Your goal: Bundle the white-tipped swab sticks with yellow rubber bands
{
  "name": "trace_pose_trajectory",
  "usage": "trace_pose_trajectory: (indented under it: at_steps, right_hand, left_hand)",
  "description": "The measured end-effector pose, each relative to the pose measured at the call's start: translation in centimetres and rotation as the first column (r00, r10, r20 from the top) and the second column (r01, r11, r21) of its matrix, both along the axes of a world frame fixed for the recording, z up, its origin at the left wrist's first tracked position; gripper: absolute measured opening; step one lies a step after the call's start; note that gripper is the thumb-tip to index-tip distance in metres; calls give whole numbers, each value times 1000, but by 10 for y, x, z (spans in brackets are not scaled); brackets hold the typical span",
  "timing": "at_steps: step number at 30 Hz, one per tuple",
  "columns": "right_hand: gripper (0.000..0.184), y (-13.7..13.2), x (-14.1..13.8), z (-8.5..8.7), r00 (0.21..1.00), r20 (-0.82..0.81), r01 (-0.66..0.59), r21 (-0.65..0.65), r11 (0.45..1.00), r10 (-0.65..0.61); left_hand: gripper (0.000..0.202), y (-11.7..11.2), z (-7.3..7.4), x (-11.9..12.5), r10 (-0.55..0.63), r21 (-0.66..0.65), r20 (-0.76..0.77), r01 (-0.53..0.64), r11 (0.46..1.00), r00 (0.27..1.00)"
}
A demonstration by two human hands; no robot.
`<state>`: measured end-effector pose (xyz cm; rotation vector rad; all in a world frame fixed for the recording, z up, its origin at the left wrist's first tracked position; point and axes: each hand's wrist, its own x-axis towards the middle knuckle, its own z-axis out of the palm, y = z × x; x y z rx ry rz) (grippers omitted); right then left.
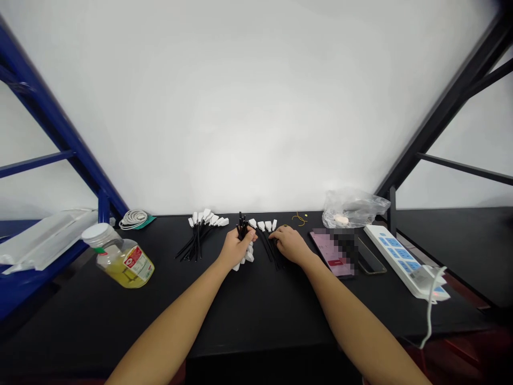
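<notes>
My left hand [235, 247] is closed round a bunch of black sticks with white tips [242, 235], the black ends pointing up and the white tips below my fingers. My right hand [290, 243] lies on a row of the same sticks [264, 227] spread on the black table [248, 305], fingers curled over them. Whether it grips one I cannot make out. A separate pile of these sticks [200, 230] lies to the left, apart from both hands.
A lidded plastic jar with yellow contents [120, 258] lies at the left. A coiled white cable [133, 217] sits behind it. At the right are a phone [332, 251], a white power strip [404, 259], a clear plastic bag [352, 208] and a small yellow wire [300, 217].
</notes>
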<state>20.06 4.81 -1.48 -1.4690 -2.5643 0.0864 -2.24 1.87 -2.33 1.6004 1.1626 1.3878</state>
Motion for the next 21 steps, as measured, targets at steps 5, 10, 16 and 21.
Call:
trace_pose_trajectory:
  at_steps: [5,10,16,21]
  right_hand:
    - [35,0,-3,3,999,33,13,18,1000,-13]
    - [20,-5,-1,6,999,6,45,19,999,-45]
    - [29,-5,-8,1,983,-82,168,31,985,-165]
    - [41,-1,-14,-1,961,-62,272,0,962,-271]
  left_hand:
    - [36,-1,3,0,-17,-6,-10,17,1000,1000]
    - [36,-1,2,0,-15,-19,18,16,1000,1000]
    - [37,1,-1,0,-27,-2,0,27,1000,1000]
    - [36,1,-3,-1,-20,4,-18,20,1000,1000]
